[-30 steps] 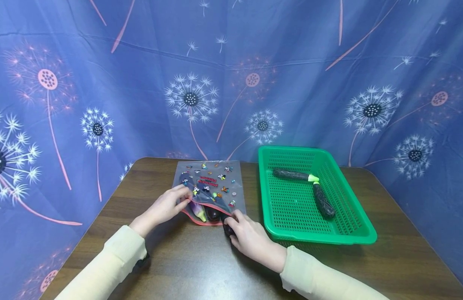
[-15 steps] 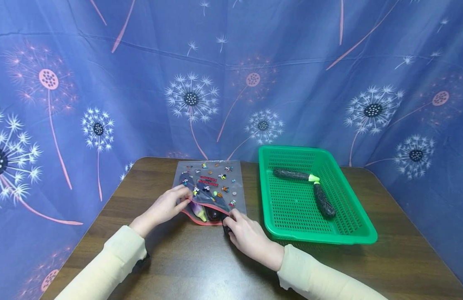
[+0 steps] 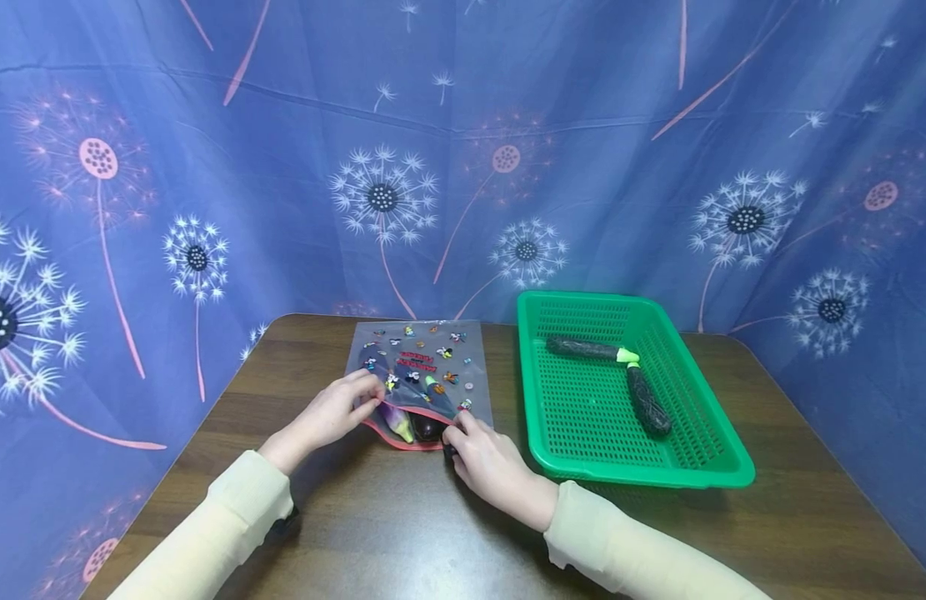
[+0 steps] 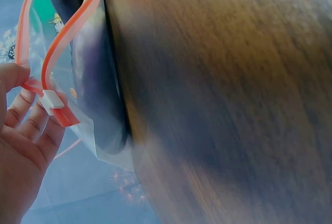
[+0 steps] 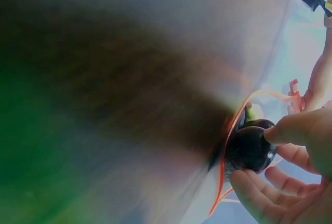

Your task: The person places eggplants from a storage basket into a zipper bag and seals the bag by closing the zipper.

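A clear zip bag (image 3: 470, 358) with a red-orange rim and cartoon prints lies on the table, mouth toward me. My left hand (image 3: 341, 410) pinches the rim at its left end, beside a white slider (image 4: 52, 99) seen in the left wrist view. Inside rest a purple eggplant (image 3: 397, 423) with a pale green tip and a dark, rounded eggplant (image 3: 428, 428). At the right end of the mouth, my right hand (image 3: 500, 462) holds the blunt end of a dark eggplant (image 5: 251, 149) between thumb and fingers. Most of that eggplant is within the bag, its green tip showing through the plastic.
Right of the bag stands a green plastic basket (image 3: 533, 400). Two long, dark eggplants lie in it, one across the back (image 3: 583, 348) and one along the right (image 3: 647, 402). A wooden table (image 3: 372, 533) carries everything, with a blue dandelion-print cloth (image 3: 447, 208) behind.
My right hand has moved slightly left and away from me, and the dark eggplant has slid deeper into the bag. My left hand stays in place on the rim.
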`<state>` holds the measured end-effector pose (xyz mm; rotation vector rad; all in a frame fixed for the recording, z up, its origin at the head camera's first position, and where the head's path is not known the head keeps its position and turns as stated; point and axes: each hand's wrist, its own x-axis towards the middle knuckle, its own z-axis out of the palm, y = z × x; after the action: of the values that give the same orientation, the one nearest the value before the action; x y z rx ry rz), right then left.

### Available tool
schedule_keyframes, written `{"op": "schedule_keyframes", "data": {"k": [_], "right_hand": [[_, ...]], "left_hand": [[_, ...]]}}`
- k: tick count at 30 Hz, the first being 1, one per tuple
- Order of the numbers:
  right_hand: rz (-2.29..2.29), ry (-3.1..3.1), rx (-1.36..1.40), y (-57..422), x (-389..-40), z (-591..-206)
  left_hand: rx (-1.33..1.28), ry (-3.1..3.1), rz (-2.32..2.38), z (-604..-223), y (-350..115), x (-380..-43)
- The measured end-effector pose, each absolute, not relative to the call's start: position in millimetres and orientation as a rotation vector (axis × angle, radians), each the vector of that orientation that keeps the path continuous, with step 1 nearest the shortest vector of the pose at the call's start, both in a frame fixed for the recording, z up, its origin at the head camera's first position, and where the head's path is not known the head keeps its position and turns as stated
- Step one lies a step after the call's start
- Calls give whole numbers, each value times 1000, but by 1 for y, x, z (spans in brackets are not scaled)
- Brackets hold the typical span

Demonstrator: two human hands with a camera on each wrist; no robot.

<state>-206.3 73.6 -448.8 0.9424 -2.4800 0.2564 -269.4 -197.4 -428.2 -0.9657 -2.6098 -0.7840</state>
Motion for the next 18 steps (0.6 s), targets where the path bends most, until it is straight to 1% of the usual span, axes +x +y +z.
{"op": "schedule_keyframes", "data": {"k": [18], "right_hand": [[217,-2501,896,65,-217,-449]], "left_hand": [[-977,-2600,-797,-427,-194,-271]]}}
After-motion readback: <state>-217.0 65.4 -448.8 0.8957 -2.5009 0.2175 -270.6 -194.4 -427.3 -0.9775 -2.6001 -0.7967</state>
